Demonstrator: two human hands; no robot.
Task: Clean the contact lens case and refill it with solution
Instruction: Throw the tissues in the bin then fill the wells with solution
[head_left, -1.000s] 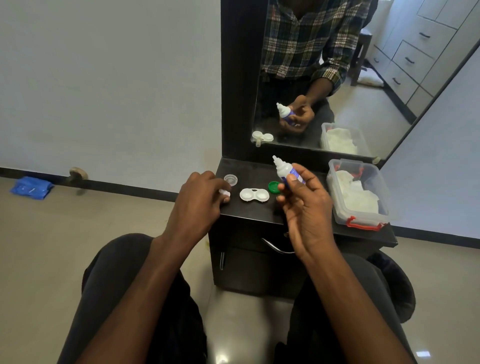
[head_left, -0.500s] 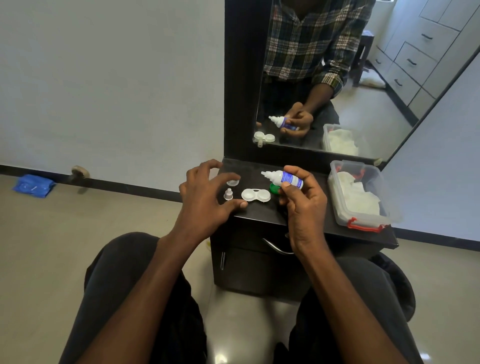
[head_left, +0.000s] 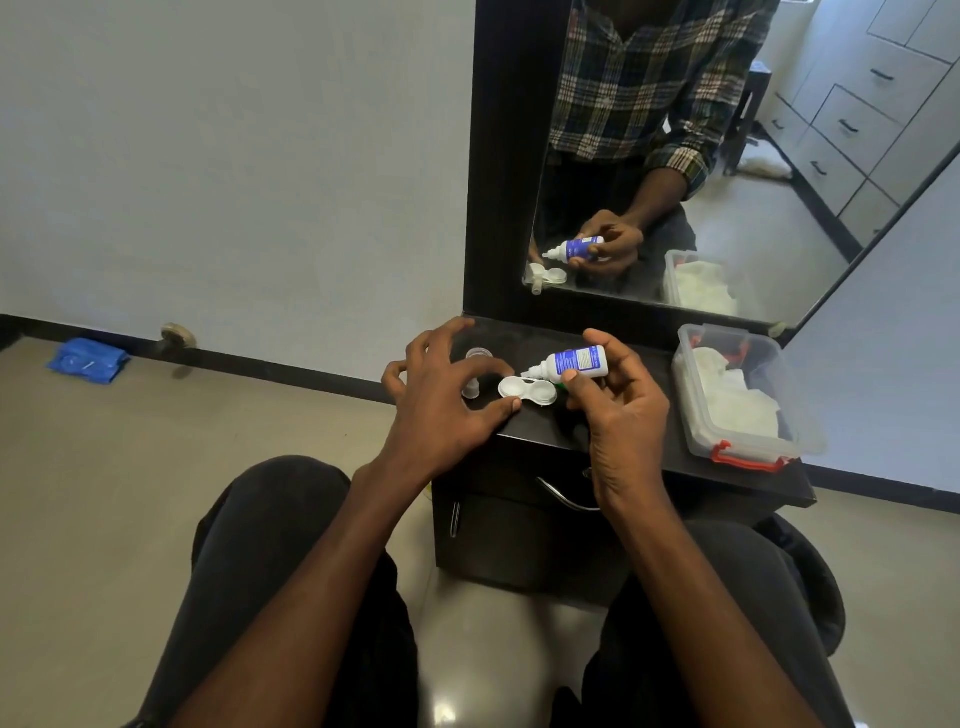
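The white two-well contact lens case lies uncapped on the dark dresser top. My left hand steadies the case's left end between thumb and forefinger. My right hand grips the small white solution bottle with a blue label. The bottle is tipped sideways, its nozzle pointing left just above the left well. A small clear bottle cap stands beside the case. A clear lens-case lid lies behind my left hand. A green lid peeks out under the bottle.
A clear plastic box with red clips holds white cloths at the dresser's right end. A mirror stands at the back and reflects the scene. Below is a drawer handle. A blue packet lies on the floor at left.
My right hand has tipped the bottle from upright to sideways and brought its nozzle down over the case. My left hand has set down the small cap and taken hold of the case's edge.
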